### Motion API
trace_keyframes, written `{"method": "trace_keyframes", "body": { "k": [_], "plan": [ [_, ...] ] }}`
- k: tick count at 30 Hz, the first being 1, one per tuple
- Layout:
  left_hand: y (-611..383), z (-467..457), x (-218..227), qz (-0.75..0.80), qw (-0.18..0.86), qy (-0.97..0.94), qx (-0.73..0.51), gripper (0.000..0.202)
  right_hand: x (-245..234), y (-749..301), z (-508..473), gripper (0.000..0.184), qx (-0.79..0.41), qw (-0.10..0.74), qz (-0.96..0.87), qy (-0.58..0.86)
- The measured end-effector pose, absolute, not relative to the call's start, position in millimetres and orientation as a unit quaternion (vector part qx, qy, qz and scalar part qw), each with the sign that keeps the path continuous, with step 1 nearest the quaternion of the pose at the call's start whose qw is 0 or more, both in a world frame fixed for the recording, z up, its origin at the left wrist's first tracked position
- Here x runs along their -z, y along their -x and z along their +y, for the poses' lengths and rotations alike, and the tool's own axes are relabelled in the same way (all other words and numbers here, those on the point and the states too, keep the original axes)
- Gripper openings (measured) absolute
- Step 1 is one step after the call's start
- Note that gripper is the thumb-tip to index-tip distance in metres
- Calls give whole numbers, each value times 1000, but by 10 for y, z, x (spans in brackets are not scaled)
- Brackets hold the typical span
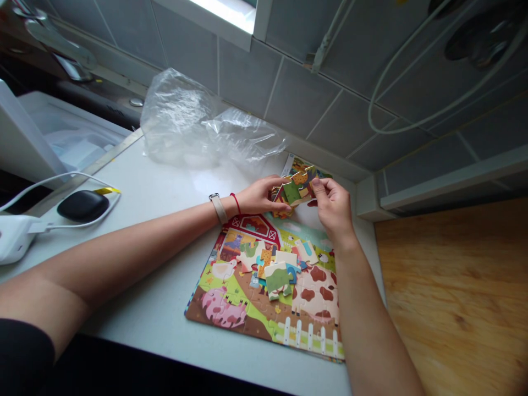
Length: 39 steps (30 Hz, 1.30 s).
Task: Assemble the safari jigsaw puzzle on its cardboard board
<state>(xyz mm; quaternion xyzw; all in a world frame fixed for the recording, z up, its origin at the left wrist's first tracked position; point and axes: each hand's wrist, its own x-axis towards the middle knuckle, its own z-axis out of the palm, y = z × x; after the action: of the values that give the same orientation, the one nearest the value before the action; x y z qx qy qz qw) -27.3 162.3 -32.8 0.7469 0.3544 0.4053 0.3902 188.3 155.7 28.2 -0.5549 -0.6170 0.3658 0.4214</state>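
Observation:
My left hand and my right hand are raised beyond the far edge of a farm-scene jigsaw puzzle. Between them is a tilted, joined section of jigsaw pieces, green, orange and brown. My right thumb and fingers pinch its right end; my left fingers close round its left side, with more pieces partly hidden under them. Several loose puzzle pieces lie in a heap on the middle of the farm puzzle, some overlapping. A colourful printed sheet or board shows partly behind my hands.
A crumpled clear plastic bag lies at the back against the tiled wall. To the left are a black rounded device, a white charger with cables and a plastic tub. The white tabletop ends at right above a wooden surface.

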Motion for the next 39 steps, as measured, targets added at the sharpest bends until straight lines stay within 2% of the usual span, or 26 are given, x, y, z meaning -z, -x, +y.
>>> {"method": "trace_keyframes", "body": {
  "k": [4,6,8,11,15,17,19,22,24,26,28,30,34,39],
  "plan": [
    [269,1609,315,350,408,-738,-408,65,-366,-1866,1522,57,-362,474,-590,544],
    [270,1604,305,344,415,-738,-406,59,-480,-1883,1469,55,-393,470,-587,529],
    [272,1606,303,342,415,-736,-411,56,-604,-1909,1403,53,-457,404,-609,507],
    [276,1616,312,332,418,-731,-425,50,-706,-1921,1317,49,-545,256,-660,449],
    [277,1617,308,329,416,-732,-427,47,-663,-1844,1250,44,-607,120,-689,378],
    [274,1610,298,332,414,-734,-424,48,-639,-1790,1223,38,-600,62,-709,366],
    [270,1604,290,332,424,-729,-423,47,-650,-1756,1201,31,-532,30,-755,383],
    [266,1601,286,330,432,-723,-427,46,-705,-1763,1196,21,-385,66,-807,442],
    [265,1603,286,328,429,-722,-432,45,-720,-1795,1223,27,-320,142,-803,482],
    [266,1605,288,321,430,-722,-436,46,-686,-1828,1272,26,-260,233,-784,513],
    [267,1609,292,315,429,-724,-439,49,-609,-1849,1329,39,-220,288,-770,525],
    [267,1614,301,314,415,-735,-434,54,-515,-1859,1379,43,-239,289,-766,522],
    [261,1626,320,307,380,-766,-417,66,-379,-1872,1441,27,-309,276,-750,515],
    [259,1629,345,308,364,-780,-406,70,-287,-1920,1506,31,-310,324,-724,525]
  ]
}}
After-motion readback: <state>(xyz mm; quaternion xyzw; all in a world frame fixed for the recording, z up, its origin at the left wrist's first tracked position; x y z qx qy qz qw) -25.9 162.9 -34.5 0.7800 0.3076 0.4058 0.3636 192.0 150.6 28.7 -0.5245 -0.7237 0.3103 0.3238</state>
